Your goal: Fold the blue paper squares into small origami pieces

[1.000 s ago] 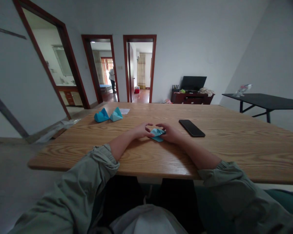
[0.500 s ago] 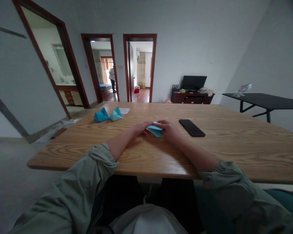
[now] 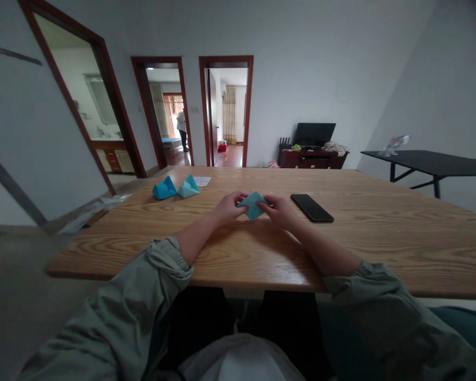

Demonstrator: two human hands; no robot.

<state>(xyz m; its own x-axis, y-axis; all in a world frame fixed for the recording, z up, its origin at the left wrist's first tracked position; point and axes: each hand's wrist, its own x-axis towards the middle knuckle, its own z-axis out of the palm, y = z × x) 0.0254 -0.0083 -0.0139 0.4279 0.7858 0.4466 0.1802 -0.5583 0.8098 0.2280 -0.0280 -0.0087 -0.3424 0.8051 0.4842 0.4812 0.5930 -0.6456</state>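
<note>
Sleeves (image 3: pixel 168 259), grey-green and bunched, are crossing the near edge (image 3: pixel 254 284) of the wooden table (image 3: pixel 254 254). Bare wood is stretching from that edge up to the wrists, and more is running to the right edge beyond the phone. Left hand (image 3: pixel 227 207) is pinching the left side of a light-blue folded paper (image 3: pixel 254 205), thumb in front; right hand (image 3: pixel 281 211) is gripping its right side the same way. Paper is sitting between both hands, around mid-table; whether it is touching the wood, can't tell. It is showing as a diamond, one corner pointing at the person, the opposite one at the far edge, side corners going under fingers. Long axis: can't tell, width and height looking close. Black phone (image 3: pixel 311 208) is lying just right of the right hand, slanting. Farther left, a blue folded shape (image 3: pixel 165 189) and a paler folded shape (image 3: pixel 189 187) are standing side by side, white slip (image 3: pixel 202 181) lying just behind. Beyond the table, a screen (image 3: pixel 314 135) is standing on a dark cabinet (image 3: pixel 311 159); another person (image 3: pixel 182 128) is standing through a doorway.
</note>
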